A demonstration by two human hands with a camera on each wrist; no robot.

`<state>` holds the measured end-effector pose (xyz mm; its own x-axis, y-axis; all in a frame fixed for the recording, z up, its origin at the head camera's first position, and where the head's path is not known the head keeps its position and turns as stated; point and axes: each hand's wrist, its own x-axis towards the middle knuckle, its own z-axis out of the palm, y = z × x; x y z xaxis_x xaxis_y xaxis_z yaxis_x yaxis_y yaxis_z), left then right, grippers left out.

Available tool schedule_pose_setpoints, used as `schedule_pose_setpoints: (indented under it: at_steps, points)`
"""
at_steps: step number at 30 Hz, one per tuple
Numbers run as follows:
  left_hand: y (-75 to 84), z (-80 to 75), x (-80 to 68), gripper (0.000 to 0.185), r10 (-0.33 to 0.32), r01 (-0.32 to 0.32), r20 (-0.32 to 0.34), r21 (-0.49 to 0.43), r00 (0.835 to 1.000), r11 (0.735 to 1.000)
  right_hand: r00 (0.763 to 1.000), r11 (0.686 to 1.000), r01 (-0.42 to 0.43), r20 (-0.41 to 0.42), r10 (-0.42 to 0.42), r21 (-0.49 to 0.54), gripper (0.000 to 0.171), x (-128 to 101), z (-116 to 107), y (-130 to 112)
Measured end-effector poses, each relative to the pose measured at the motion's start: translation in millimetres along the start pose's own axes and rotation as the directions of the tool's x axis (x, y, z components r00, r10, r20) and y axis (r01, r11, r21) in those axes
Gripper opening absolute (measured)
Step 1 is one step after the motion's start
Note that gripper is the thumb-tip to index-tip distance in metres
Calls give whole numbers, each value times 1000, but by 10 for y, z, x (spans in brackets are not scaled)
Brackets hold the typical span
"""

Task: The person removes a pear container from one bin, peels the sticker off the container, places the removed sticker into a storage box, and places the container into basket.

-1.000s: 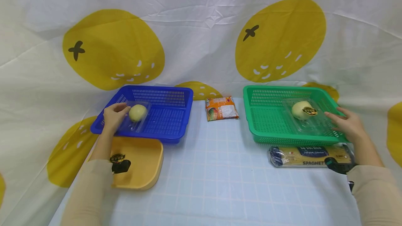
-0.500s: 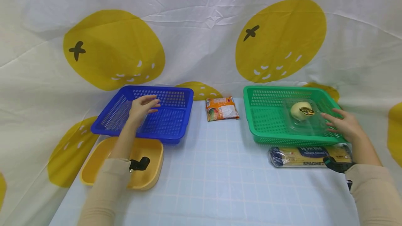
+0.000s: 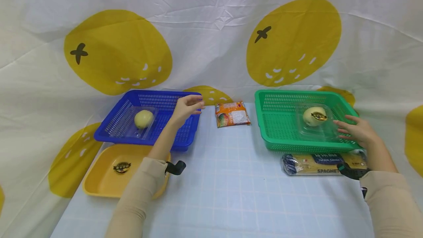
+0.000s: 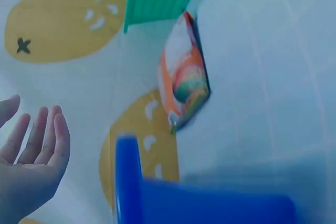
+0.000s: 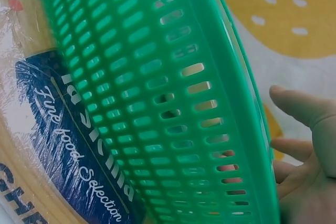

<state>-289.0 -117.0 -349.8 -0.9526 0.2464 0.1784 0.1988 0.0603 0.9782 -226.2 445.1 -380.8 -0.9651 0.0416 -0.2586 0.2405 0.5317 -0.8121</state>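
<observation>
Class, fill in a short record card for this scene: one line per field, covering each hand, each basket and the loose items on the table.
Left hand: open, above the right end of the blue basket, holding nothing
Right hand: open, at the green basket's right front corner
Blue basket contents: pale fruit in a clear tray
Green basket contents: stickered fruit in a clear tray
Between baskets: orange packet
In front: yellow tray, spaghetti pack

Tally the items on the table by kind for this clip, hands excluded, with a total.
Perforated plastic baskets: 2, blue and green
Clear clamshells holding a pale round fruit: 2
Yellow plastic tray: 1
Orange snack packet: 1
Spaghetti packet: 1
Total: 7
</observation>
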Motion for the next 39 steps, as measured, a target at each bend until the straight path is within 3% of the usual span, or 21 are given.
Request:
schedule_pose_setpoints:
  at_steps: [12, 19, 25, 31, 39]
  points:
    - [3, 668, 296, 36, 3, 3, 113, -54, 994, 999, 997, 999, 2, 81, 0, -32, 93, 62, 7, -14]
    - [-21, 976, 409, 36, -12, 31, 185, -97, 983, 995, 997, 996, -28, 68, 34, -87, 94, 90, 49, -35]
    - [-26, 1225, 460, 36, -25, 52, 204, -126, 979, 991, 995, 988, -50, 81, 63, -147, 97, 142, 70, -39]
    - [-13, 1440, 485, 37, -27, 64, 221, -162, 975, 985, 978, 982, -131, 145, 150, -134, 104, 209, 43, -47]
    - [-95, 1705, 549, 36, -61, 106, 216, -207, 974, 973, 946, 974, -207, 235, 223, -90, 98, 286, 31, -2]
